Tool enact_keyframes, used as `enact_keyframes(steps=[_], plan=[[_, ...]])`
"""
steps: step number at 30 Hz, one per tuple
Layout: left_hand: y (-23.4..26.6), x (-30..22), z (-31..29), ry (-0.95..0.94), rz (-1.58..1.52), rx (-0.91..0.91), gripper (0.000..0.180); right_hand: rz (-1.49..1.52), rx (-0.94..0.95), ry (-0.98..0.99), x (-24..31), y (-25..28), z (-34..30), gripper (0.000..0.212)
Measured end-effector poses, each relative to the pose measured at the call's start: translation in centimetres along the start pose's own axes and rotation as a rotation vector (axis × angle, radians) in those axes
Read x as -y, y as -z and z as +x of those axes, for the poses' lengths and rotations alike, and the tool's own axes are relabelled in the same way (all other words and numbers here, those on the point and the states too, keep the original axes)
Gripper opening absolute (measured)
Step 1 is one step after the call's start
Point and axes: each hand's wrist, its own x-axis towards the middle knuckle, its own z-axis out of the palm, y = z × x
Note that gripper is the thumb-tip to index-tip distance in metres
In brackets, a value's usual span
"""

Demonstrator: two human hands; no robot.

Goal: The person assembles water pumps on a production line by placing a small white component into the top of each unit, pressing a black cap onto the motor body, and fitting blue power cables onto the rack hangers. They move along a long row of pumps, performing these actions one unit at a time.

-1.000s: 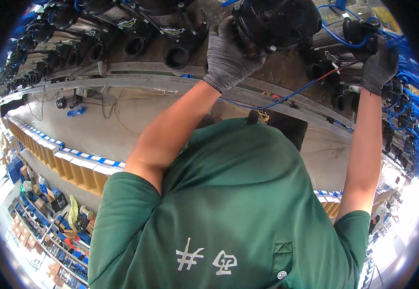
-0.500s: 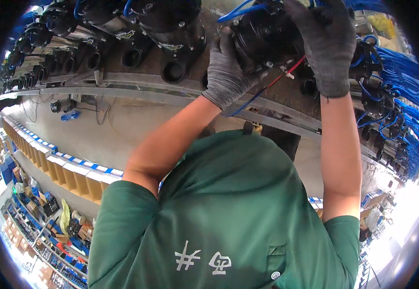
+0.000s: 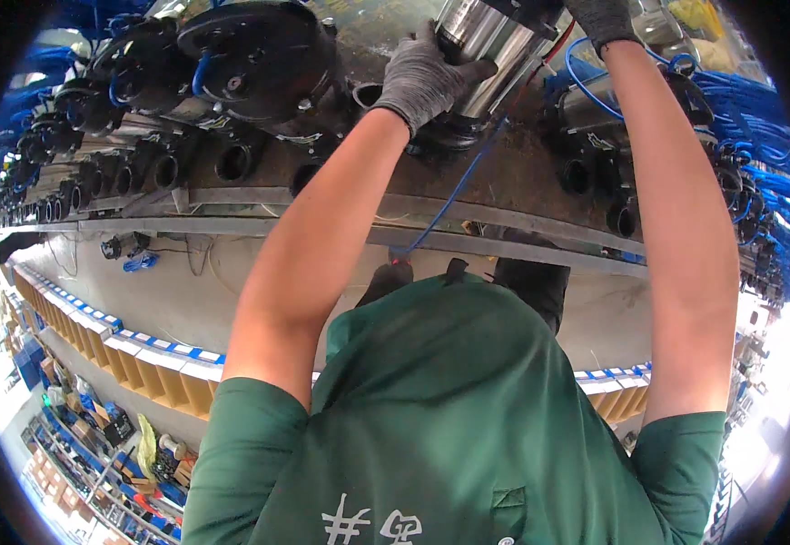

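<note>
A submersible pump (image 3: 498, 56) with a shiny steel barrel and black ends stands tilted on the bench in front of me, its top cut off by the upper picture edge. My left hand (image 3: 422, 77), in a grey knit glove, grips the barrel from the left, thumb lying across the steel. Beside the pump's black upper end is my right hand (image 3: 602, 20), gloved alike; its fingers are mostly out of the picture, so their grip is hidden. A red-and-black lead (image 3: 556, 45) runs along the barrel. Below it a blue cable (image 3: 457, 193) hangs over the bench edge.
Several similar black pumps (image 3: 254, 64) line the bench (image 3: 531, 173) on the left; more stand at right, with bundled blue cables (image 3: 754, 118). Behind me a row of open cartons (image 3: 163, 377) is on the floor. Shelving with parts stands at lower left.
The pump has turned from showing its black end to showing its steel barrel. Both hands have moved up and away from me, the right one partly out of the picture.
</note>
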Motion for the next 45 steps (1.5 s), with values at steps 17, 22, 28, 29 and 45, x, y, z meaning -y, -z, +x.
enact_keyframes(steps=[17,22,28,29,45], plan=[[1.0,-0.7,1.3,-0.093,-0.018,0.138,0.085,0.027,-0.098,-0.031,-0.2,0.3,-1.8,0.023],[0.7,-0.8,1.1,-0.125,0.025,0.076,0.075,0.026,-0.109,-0.039,-0.3,0.4,-1.9,0.023],[0.6,-0.7,0.9,-0.173,0.106,-0.014,0.059,0.032,-0.124,-0.033,-0.1,0.0,-1.4,0.023],[0.6,-1.0,0.9,-0.171,0.106,-0.006,0.057,0.027,-0.130,-0.034,-0.3,0.2,-1.3,0.023],[-2.4,-2.5,-3.3,-0.136,-0.898,0.028,0.083,0.719,-0.130,-0.112,0.0,2.5,-4.6,0.026]])
